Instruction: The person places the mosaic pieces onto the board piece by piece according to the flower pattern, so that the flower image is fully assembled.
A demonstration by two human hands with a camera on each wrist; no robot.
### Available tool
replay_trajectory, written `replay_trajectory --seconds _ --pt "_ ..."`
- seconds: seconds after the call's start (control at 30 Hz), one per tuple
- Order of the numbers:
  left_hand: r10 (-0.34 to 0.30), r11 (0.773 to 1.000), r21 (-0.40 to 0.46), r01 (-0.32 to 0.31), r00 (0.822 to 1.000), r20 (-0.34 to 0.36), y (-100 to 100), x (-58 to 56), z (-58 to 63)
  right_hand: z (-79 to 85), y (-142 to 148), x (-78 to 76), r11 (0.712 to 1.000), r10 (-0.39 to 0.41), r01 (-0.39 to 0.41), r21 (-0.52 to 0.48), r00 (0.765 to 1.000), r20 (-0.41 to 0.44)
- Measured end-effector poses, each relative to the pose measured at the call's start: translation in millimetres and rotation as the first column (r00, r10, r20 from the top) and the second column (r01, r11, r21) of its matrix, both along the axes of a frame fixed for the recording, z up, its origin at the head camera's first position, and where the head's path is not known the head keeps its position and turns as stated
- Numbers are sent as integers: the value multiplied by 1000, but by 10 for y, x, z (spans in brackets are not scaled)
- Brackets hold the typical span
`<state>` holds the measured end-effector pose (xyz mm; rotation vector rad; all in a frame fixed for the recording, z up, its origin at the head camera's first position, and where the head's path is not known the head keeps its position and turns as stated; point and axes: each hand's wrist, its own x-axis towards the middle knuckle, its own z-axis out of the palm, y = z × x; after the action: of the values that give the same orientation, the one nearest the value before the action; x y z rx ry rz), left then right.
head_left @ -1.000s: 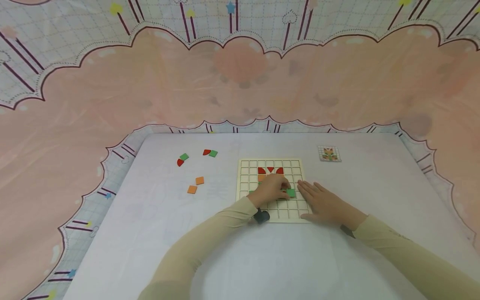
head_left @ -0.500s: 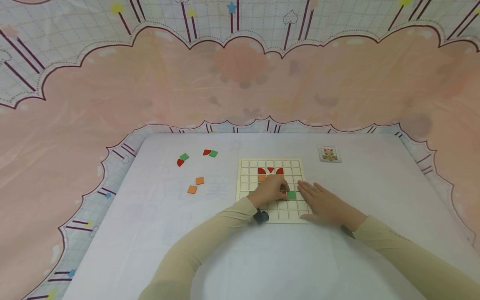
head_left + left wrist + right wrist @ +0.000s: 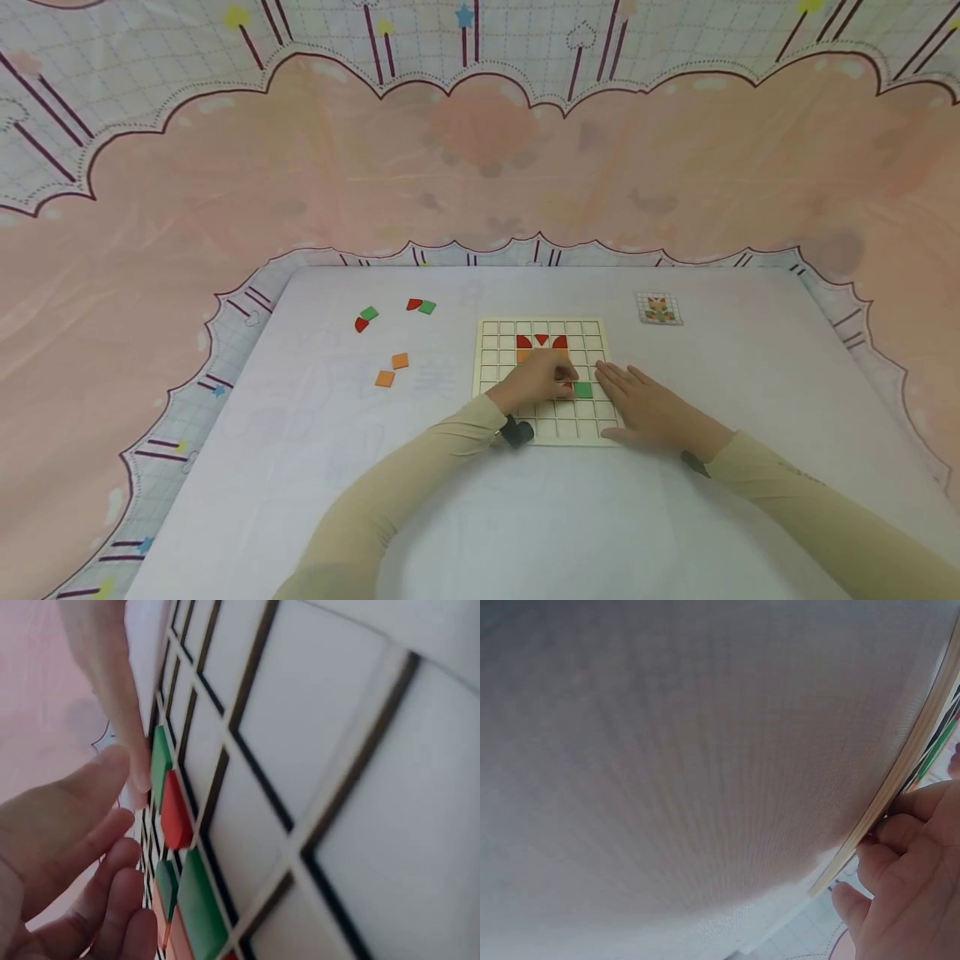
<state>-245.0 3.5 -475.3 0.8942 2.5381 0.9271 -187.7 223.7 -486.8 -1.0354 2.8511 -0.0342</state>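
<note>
A pale gridded board (image 3: 592, 425) lies on the table with red, orange and green pieces set in its cells. Over its middle is my left hand (image 3: 534, 379), fingers loosely bent, covering several pieces. No piece shows between thumb and fingers (image 3: 116, 862) in the left wrist view. Just right of those fingertips, a green square tile (image 3: 583, 390) lies flat in a cell, with a red piece (image 3: 176, 810) beside it. My right hand (image 3: 651, 408) rests along the board's right edge, its fingers extended; the right wrist view shows them touching the board's wooden side (image 3: 900, 761).
Left of the board lie two orange squares (image 3: 400, 361), two green squares (image 3: 427, 307) and two red rounded pieces (image 3: 362, 325). A small card (image 3: 660, 308) with a coloured tile pattern lies at the back right. Patterned cloth (image 3: 480, 192) rises behind the table.
The green tile, slightly raised and tilted a second ago, now lies flat in its cell. My left hand has drawn slightly left from it; my right hand has not moved.
</note>
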Motion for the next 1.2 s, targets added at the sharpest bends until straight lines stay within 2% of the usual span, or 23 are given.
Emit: replay_trajectory --seconds 0.23,0.4,0.5,0.83,1.2 --pt "-16 997 73 12 998 56 -181 6 58 7 -1 3 1000 -7 7 9 1000 22" --pt "-44 992 122 35 997 70 -327 -15 31 -7 -4 -8 999 -21 19 32 999 46" --pt "-40 991 134 30 996 76 -421 -25 24 -17 -9 -15 999 -22 21 33 998 57" --pt "23 987 156 -38 995 95 -760 -31 110 -17 -20 -17 999 -36 33 36 998 59" --pt "87 985 143 -92 995 45 -1113 -73 116 22 -16 0 999 -32 30 24 998 60"
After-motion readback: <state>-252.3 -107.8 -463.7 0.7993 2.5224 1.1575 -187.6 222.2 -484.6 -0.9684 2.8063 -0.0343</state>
